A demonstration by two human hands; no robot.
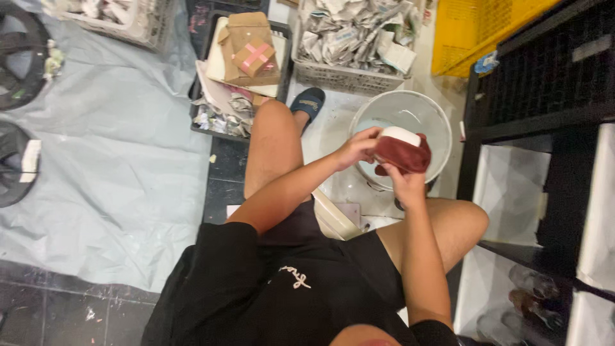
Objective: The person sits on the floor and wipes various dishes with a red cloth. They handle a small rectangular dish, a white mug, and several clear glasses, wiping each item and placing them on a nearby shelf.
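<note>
The floor to the left is covered by a large grey plastic sheet (122, 160), spread flat, apparently to catch debris and keep the tiles under it clean. On the right stands a black shelving rack (544, 83), close enough for the seated person to reach. At the far side sit two baskets: a pale one packed with crumpled paper (352, 38) and a dark tray (221, 125) holding flattened cardboard and paper scraps, sorted apart by material. A yellow crate (474, 25) stands in the far right corner.

Between the person's knees rests a pale round basin (429, 109) with shallow water, placed centrally so both hands work over it and drips fall back in.

Above the basin the person holds a white bowl (400, 134), wrapped on its right side in a dark red cloth (407, 157). The right hand (403, 186) grips cloth and bowl from the near side, fingers closed around them as a support. The left hand (355, 150) comes in from the left, fingers curled onto the bowl's rim to steady it against the cloth.
</note>
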